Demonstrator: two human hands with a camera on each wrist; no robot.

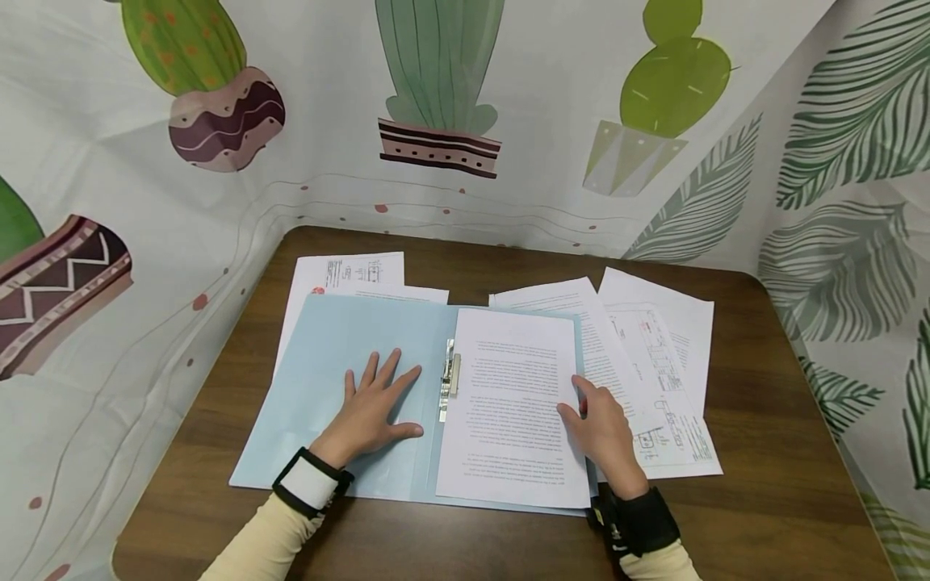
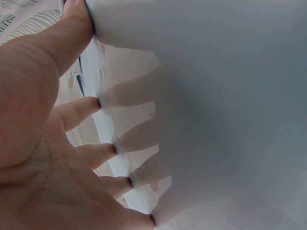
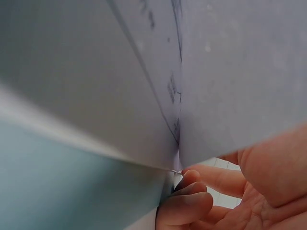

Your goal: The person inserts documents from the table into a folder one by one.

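Observation:
A light blue lever-clip folder lies open on the table. Its metal clip is by the spine, at the left edge of a printed paper on the right-hand side. My left hand lies on the left cover with fingers spread; in the left wrist view its fingertips touch the glossy surface. At the paper's right edge, my right hand pinches the edge, thumb on top. The right wrist view shows curled fingers at this edge, and line-marked sheets beneath a white page.
Printed sheets stick out behind the folder at the upper left. More loose sheets, some with drawings, fan out beyond its right edge. The brown wooden table meets a cactus-patterned cloth at the back.

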